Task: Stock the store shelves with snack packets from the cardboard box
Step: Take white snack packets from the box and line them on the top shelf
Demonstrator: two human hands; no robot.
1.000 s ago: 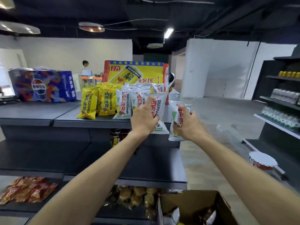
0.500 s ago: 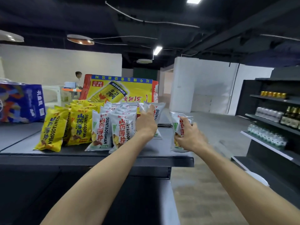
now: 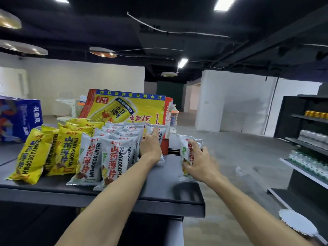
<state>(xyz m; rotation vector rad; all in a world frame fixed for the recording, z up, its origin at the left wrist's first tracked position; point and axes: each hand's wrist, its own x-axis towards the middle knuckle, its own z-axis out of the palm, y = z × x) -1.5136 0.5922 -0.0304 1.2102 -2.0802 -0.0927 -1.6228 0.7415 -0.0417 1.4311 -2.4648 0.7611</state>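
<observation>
The left hand (image 3: 150, 148) reaches across the dark grey metal top shelf (image 3: 159, 190). Its fingers (image 3: 152, 137) are curled over the upper part of a white foil snack packet (image 3: 163, 134). That packet stands at the right-hand end of the rows of white packets (image 3: 106, 153), just in front of the yellow-and-red printed drinks carton (image 3: 127, 110). The right hand (image 3: 200, 164) grasps a second white packet (image 3: 185, 148) upright, fingers (image 3: 196, 148) clenched across its front, near the shelf's open right edge. I cannot tell whether its base is touching the shelf. Yellow packets (image 3: 53, 150) fill the left of the display. The cardboard box is out of view.

The likeliest trouble is the row itself. The white packets stand leaning on one another (nothing rigid backs the front ones), so a sideways shove from the left hand while seating its packet could tip several forward off the shelf lip. The second packet's spot looks risky too: set down so close to the right edge with no neighbour to lean on, it may flop over or slide to the floor. These bags look soft and air-filled, so a tight squeeze could crush the contents.
</observation>
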